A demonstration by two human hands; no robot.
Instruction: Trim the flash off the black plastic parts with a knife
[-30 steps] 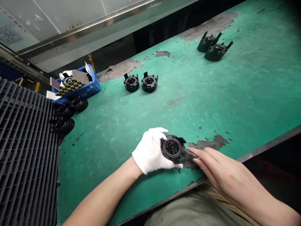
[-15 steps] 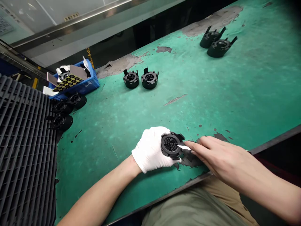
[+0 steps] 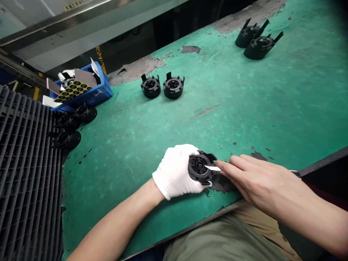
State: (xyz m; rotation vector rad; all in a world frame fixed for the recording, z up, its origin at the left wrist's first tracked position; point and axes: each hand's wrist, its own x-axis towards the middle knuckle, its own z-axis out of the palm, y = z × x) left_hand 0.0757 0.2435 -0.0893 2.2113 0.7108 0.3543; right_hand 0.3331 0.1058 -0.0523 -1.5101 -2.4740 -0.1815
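Observation:
My left hand point(image 3: 176, 172), in a white glove, is wrapped round a round black plastic housing point(image 3: 200, 167) with upright tabs on its rim. The open, ribbed face of the housing is turned up towards me. My bare right hand point(image 3: 252, 174) pinches a knife point(image 3: 213, 168) whose pale pointed blade reaches over the inner part of the housing. Most of the handle is hidden in the hand. Whether the blade tip touches the plastic I cannot tell.
Two similar black housings point(image 3: 173, 87) stand mid-table on the green mat point(image 3: 152, 134), two more point(image 3: 258, 47) at far right. Several others point(image 3: 66, 138) sit at left, beside a blue bin point(image 3: 102, 88) holding cards and a sticker sheet. A dark ribbed grille point(image 3: 27, 174) borders the left.
The view has shifted slightly, so the background housings sit a little differently. Both hands keep their hold; the knife blade stays over the housing with hardly any movement.

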